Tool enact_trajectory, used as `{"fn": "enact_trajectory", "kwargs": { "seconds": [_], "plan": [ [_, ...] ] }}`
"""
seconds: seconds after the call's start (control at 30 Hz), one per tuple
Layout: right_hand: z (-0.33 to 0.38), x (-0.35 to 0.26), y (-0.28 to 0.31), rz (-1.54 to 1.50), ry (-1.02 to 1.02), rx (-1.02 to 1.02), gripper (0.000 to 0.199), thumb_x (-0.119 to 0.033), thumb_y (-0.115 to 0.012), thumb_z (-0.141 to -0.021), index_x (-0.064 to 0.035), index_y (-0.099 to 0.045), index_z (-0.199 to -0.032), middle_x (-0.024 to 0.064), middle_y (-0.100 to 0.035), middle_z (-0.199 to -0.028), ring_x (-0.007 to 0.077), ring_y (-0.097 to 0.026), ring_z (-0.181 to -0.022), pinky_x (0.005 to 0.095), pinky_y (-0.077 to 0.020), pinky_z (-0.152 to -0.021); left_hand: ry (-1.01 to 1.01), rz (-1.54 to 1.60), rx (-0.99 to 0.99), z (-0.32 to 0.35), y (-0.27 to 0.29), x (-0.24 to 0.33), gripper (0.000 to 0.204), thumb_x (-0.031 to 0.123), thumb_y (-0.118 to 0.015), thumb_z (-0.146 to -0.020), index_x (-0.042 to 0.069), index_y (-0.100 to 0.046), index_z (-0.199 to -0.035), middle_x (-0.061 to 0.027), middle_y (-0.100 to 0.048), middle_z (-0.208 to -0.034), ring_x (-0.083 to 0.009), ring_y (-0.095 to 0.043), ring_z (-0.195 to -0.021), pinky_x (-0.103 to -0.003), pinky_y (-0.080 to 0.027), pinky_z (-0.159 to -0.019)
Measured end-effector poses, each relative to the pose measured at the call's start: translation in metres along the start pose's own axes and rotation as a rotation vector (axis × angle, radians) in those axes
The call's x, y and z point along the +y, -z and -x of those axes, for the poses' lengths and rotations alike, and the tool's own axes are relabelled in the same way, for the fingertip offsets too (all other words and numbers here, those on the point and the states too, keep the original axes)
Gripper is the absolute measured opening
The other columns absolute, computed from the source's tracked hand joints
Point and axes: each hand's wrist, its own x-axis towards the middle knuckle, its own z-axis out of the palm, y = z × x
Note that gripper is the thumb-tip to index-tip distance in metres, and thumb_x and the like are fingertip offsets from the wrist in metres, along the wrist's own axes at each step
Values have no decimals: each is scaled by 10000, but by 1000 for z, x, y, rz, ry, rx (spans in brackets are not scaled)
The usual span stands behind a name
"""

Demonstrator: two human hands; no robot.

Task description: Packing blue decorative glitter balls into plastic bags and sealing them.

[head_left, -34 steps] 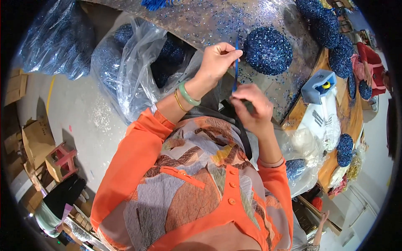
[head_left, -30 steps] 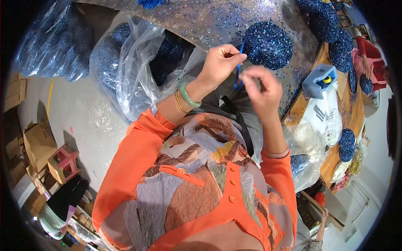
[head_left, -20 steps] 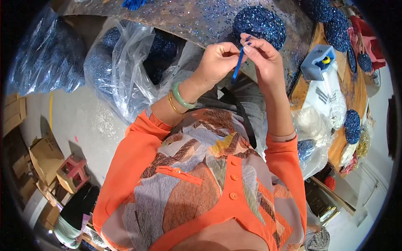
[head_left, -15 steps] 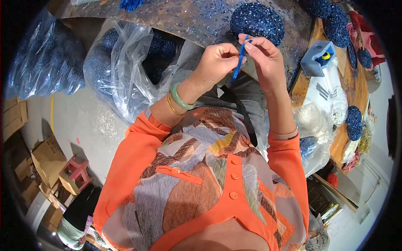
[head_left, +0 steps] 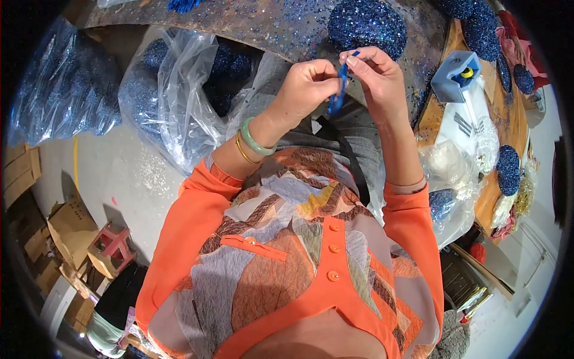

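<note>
Between my two hands, in front of the table edge, hangs a narrow blue ribbon. My left hand pinches it from the side, thumb against curled fingers. The fingertips of my right hand close on its upper end, a little higher. Just beyond my right hand, a ball covered in dark blue glitter rests on the table, touched by neither hand. A green bangle and a thin gold one circle my left wrist.
Clear plastic bags of blue glittery pieces stand at the left. On the wooden surface at the right are a blue-grey box with a yellow item inside, plastic wrapping and more glittered shapes. A red stool and cardboard boxes stand lower left.
The ribbon's hanging part has shifted slightly and its lower end sits a bit higher. Both hands keep their pinch and have barely moved.
</note>
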Motion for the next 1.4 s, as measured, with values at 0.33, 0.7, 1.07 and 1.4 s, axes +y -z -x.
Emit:
{"fn": "enact_trajectory", "kwargs": {
  "seconds": [0.33,0.7,1.07,1.4],
  "plan": [
    [3,-8,1,76,18,55,65,-10,-631,-837,-25,-631,-901,89,-663,-942,138,-607,-854,277,-477,-790,134,589,-208,-11,-4,3,470,425,-356,-982,19,-578,-1065,-114,-647,-978,-215,-630,-924,-347,-477,-849],
    [2,-11,5,-59,82,129,123,-3,-691,-782,-6,-672,-904,105,-685,-928,144,-632,-827,267,-498,-784,16,359,-21,-21,-15,-2,124,125,-626,-879,15,-642,-935,-31,-646,-785,-96,-607,-700,-237,-496,-661],
    [3,-10,3,-145,65,141,121,-11,-680,-802,6,-663,-921,122,-678,-928,172,-639,-861,286,-501,-801,-63,161,58,-18,-14,0,127,110,-601,-890,13,-649,-957,-31,-647,-770,-96,-596,-709,-225,-461,-682],
    [2,-6,4,-133,97,107,123,-6,-674,-802,-5,-637,-919,121,-676,-940,152,-630,-860,275,-488,-812,-73,146,79,-16,-14,2,104,80,-614,-874,10,-657,-937,-37,-650,-773,-98,-595,-714,-234,-468,-683]
  ]
}}
